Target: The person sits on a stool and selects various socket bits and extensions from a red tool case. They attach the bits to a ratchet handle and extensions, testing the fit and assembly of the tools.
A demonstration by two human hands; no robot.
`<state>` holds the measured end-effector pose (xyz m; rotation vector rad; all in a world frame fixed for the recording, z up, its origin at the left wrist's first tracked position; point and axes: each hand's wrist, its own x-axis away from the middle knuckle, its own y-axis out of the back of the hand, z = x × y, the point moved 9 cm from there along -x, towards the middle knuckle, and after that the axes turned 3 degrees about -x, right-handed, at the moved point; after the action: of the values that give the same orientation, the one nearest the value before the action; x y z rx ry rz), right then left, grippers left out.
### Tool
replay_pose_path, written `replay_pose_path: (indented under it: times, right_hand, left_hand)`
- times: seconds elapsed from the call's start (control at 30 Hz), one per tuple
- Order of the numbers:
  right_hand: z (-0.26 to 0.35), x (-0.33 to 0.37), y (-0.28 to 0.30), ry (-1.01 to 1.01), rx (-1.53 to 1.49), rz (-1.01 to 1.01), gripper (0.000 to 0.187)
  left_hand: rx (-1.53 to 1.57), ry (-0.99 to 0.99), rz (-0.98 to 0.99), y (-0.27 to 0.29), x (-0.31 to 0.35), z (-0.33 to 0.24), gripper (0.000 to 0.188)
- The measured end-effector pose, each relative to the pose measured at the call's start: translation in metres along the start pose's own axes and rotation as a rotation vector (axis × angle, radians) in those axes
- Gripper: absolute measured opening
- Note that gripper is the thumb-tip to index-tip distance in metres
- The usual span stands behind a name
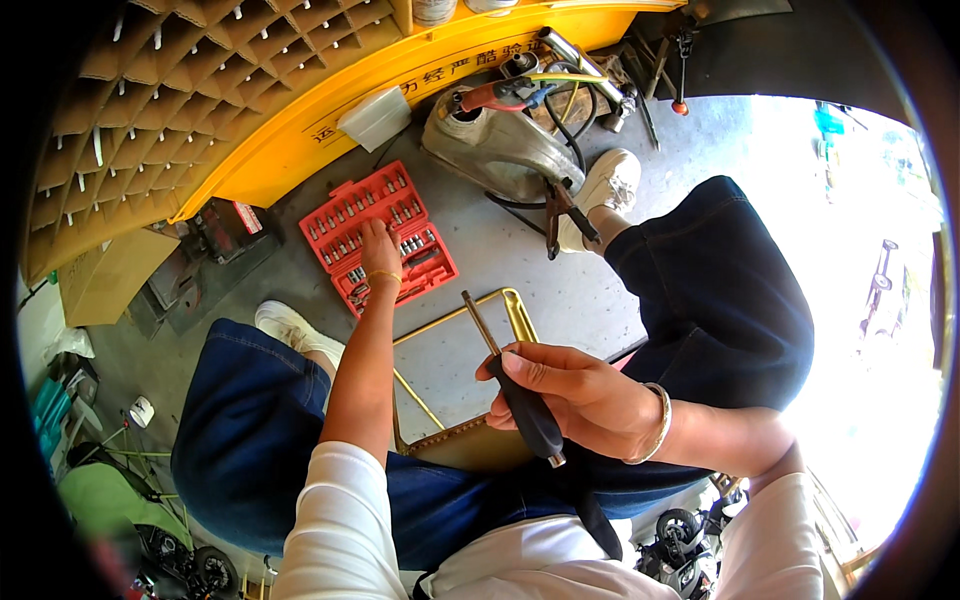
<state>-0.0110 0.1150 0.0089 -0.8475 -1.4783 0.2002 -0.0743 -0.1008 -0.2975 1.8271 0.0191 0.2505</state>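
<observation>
My right hand [590,400] grips a screwdriver-style socket driver [528,412] by its black handle, and the metal shaft points up and away to the left. The shaft's tip carries nothing I can make out. Farther off and to the left, my left hand [381,252] is down at an open red socket set case [440,268] on the floor. Its fingers are bent together over the case's middle; whatever they pinch is hidden. Rows of small metal bits and sockets [345,212] sit in both halves of the case.
Between my legs stands a gold metal frame [520,315]. Beyond the case are a grey metal tank-like body [480,150] with cables, a black clamp [560,215], and a yellow panel [260,165]. Cardboard dividers [200,90] fill the upper left; a cardboard box [112,278] stands below them.
</observation>
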Motion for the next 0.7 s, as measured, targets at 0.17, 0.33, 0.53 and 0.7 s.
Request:
replay_pose_path:
  times: [0.17,0.33,0.53,0.7]
  right_hand:
    - [-0.001,0.000,0.000,0.000,-0.004,0.004,0.035]
    - [-0.002,0.002,-0.001,0.006,-0.006,0.022,0.035]
    - [-0.003,0.002,-0.001,-0.001,0.012,0.022,0.035]
    - [-0.003,0.004,-0.002,0.004,0.020,0.022,0.035]
  left_hand:
    - [-0.267,-0.142,0.120,-0.007,-0.007,-0.006,0.023]
    - [-0.342,-0.243,0.113,-0.010,-0.006,-0.009,0.020]
    - [-0.437,-0.150,0.264,-0.032,-0.006,0.005,0.018]
    - [-0.384,-0.120,0.300,-0.031,-0.003,0.003,0.019]
